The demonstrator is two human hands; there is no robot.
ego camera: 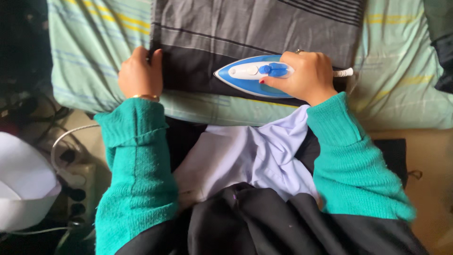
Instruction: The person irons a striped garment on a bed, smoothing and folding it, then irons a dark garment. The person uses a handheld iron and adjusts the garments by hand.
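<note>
The right hand (304, 75) covers the rear of the blue and white iron (252, 75), hiding its handle and most of its white cord (343, 72). The grey and black striped cloth (255, 33) runs off the top edge, and its left border is tucked under the left hand (140, 73). At the left edge, a white object (23, 184) is cut off, and the power strip (78, 189) lies in shadow, too dim to read clearly.

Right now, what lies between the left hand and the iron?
In the head view, only dark grey-and-black striped fabric spans the stretch between the left hand, which pins its edge, and the blue-and-white iron under the right hand.
</note>
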